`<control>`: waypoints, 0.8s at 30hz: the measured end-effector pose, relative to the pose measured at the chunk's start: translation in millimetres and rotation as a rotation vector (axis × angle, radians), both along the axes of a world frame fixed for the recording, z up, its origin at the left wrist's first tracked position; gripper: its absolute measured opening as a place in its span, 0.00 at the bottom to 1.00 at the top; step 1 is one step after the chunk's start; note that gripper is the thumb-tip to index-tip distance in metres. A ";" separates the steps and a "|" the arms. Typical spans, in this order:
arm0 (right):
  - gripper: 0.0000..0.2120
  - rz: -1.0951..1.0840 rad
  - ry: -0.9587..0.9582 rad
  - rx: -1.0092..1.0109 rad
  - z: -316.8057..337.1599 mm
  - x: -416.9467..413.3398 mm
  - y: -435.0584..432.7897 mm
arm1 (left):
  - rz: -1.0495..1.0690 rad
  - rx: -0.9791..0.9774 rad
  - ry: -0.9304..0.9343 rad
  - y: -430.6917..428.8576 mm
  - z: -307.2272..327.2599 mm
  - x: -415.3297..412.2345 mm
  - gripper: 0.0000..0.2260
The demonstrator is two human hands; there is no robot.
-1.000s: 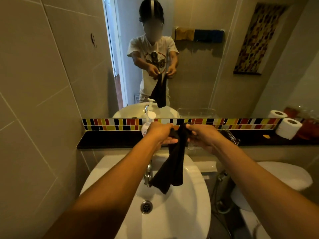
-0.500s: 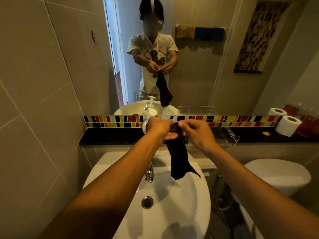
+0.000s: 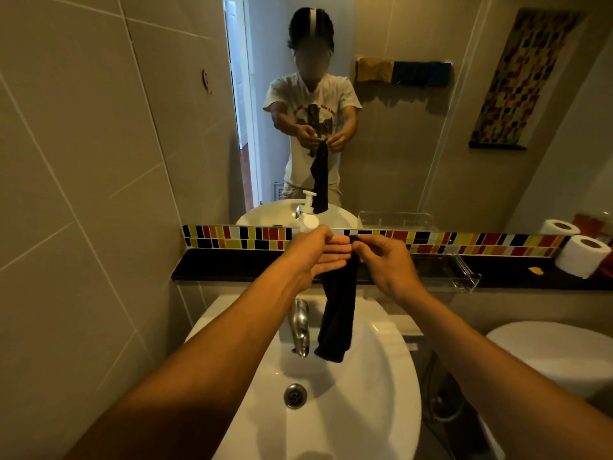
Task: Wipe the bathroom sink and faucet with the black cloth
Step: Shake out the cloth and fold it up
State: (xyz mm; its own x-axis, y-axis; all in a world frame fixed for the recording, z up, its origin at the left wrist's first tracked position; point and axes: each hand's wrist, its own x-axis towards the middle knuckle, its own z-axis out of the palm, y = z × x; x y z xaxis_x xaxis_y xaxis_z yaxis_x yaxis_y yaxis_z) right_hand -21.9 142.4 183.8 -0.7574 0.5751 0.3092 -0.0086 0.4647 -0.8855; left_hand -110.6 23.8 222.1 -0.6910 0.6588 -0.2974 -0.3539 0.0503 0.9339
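Note:
The black cloth (image 3: pixel 338 310) hangs in a narrow strip above the white sink (image 3: pixel 374 403), its lower end level with the tip of the chrome faucet (image 3: pixel 299 328). My right hand (image 3: pixel 386 263) pinches the cloth's top edge. My left hand (image 3: pixel 315 257) is beside it with flat fingers touching the same top edge. The cloth does not touch the sink or faucet. The drain (image 3: pixel 295 396) lies below.
A white soap pump bottle (image 3: pixel 307 220) stands behind my left hand on the black ledge (image 3: pixel 212 268). A clear tray (image 3: pixel 451 272) and toilet paper roll (image 3: pixel 582 255) sit further right. A toilet (image 3: pixel 557 350) is at right, a tiled wall at left.
The cloth has gone from a wider bunched drape to a straight narrow strip. Both hands stay together at its top; the left hand's fingers have flattened out.

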 end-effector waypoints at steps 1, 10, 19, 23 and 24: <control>0.10 0.029 -0.005 -0.016 7.4 -0.2 3.0 | 0.004 0.013 0.030 -1.9 1.3 -1.9 0.12; 0.09 0.231 -0.075 0.056 100.3 13.4 39.2 | -0.327 -0.171 0.969 -10.9 -2.6 -34.8 0.05; 0.09 0.028 -0.196 0.144 86.9 37.8 78.0 | -0.285 0.122 0.989 7.1 51.4 -19.4 0.05; 0.10 -0.048 -0.099 0.048 92.4 45.6 78.5 | -0.346 0.061 1.057 16.8 66.4 -14.7 0.05; 0.10 -0.063 -0.078 0.046 95.3 48.4 80.8 | -0.350 0.003 1.123 17.5 68.4 -18.0 0.07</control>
State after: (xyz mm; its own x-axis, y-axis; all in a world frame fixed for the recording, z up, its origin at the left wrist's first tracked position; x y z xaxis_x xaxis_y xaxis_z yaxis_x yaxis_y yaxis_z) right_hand 26.5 223.3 279.1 -0.7426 0.6092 0.2781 0.0898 0.5021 -0.8601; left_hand -128.6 41.3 290.6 -0.3458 0.8645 0.3647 0.7003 -0.0210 0.7136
